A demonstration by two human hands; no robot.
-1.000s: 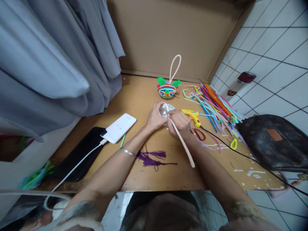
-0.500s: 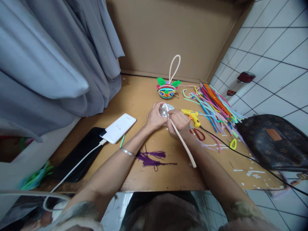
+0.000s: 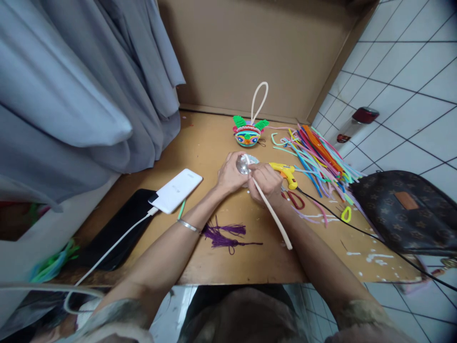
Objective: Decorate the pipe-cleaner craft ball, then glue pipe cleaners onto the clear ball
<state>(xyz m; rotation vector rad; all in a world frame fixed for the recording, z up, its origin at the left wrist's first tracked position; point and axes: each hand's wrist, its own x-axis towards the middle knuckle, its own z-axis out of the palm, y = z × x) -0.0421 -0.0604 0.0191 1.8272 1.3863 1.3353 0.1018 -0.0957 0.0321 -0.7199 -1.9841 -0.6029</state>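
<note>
Right now, the left grip (image 3: 229, 174) is curled around a clear ball (image 3: 241, 165) above the counter (image 3: 209, 143). Beside it, the right grip (image 3: 266, 181) is closed on a cream pipe cleaner (image 3: 272, 212), one end against the ball, the other trailing behind. A yellow glue gun (image 3: 284, 170) and red-handled scissors (image 3: 297, 200) lie just right of the right grip, multicoloured pipe cleaners (image 3: 316, 155) farther right. Beyond both grips sits an animal-head ornament (image 3: 247, 137); purple tassels (image 3: 224, 237) lie on their near side.
</note>
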